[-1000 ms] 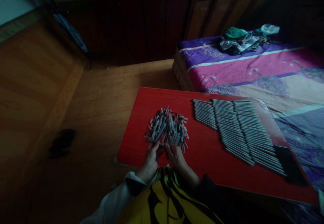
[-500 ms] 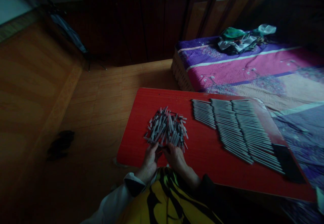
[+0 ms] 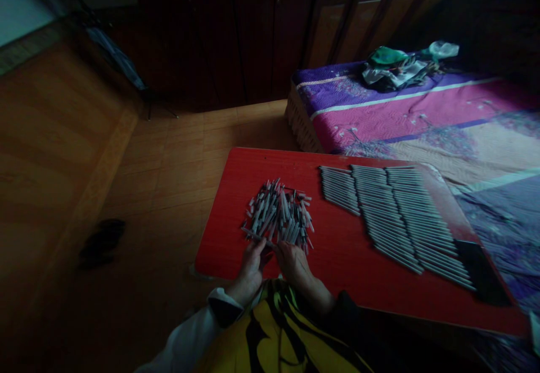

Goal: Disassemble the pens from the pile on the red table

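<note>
Slim rod [image 3: 252,233], one — still pinched by fingers of left hand [image 3: 252,263] and right hand [image 3: 294,261]; loose pile [image 3: 276,211], laid-out rows [image 3: 387,215] unchanged — none added.

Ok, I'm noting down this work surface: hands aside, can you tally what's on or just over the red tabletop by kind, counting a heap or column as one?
Loose heap of thin grey, black and pinkish sticks: 1
Neat columns of slim grey sticks: 3
Flat black rectangular object: 1
Slim grey stick held between left hand and right hand: 1
Total: 6
</note>
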`<state>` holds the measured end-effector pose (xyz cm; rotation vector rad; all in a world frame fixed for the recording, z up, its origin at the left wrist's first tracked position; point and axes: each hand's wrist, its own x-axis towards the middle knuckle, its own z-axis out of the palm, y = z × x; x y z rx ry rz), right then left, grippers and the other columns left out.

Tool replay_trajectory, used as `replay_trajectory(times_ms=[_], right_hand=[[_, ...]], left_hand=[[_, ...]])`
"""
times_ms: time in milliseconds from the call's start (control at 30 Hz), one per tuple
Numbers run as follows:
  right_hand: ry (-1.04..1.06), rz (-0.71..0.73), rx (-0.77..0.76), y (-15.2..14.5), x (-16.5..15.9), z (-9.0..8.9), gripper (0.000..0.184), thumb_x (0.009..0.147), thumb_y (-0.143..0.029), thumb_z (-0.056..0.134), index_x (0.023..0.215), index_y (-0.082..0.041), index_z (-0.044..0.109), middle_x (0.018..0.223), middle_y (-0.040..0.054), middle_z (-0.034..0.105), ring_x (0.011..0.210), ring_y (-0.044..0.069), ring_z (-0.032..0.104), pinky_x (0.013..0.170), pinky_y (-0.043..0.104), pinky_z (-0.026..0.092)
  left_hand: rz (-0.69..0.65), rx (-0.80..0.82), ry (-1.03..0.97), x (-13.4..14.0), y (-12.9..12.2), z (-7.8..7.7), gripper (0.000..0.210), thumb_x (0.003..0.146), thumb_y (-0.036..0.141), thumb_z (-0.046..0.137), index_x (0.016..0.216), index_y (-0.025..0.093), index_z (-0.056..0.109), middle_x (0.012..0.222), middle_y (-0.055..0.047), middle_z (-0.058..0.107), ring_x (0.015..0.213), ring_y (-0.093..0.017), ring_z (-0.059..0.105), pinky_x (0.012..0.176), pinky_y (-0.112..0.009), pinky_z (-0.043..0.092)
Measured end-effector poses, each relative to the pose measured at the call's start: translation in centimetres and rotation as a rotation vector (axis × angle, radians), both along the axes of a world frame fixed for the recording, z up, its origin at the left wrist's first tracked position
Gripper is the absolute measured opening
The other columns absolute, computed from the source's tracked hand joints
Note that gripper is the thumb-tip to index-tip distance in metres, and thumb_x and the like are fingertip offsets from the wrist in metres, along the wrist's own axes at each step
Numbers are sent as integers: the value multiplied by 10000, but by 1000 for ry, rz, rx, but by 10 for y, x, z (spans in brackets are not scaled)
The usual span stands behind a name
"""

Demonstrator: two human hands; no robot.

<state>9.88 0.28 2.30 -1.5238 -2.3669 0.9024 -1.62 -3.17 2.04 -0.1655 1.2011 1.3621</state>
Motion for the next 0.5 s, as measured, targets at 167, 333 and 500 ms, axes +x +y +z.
replay_trajectory(times_ms=[167,333,500], right_hand=[[48,-27,-15,1,2,3,257,863,-366,441,787,-169,588,724,64,635,648,159,595,514,215,332],[118,-26,-37,-2,3,2,338,889,-348,382,686,-163,579,622,57,611,551,133,559,490,214,315],[115,-36,-18,-5,7,0,232,834,-343,481,770,-155,601,679,55,637,592,136,568,503,211,315]], left_hand=[[-17,24,8,-1,0,-1,187,672,192,691,827,137,604,738,-26,645,611,-117,604,569,-220,455],[-80,37,8,-2,-1,0,149,711,181,656,844,140,604,760,-39,653,639,-126,619,600,-232,476],[-126,-8,-7,-1,1,1,81,735,143,626,811,139,597,735,-38,654,610,-123,620,576,-225,484]])
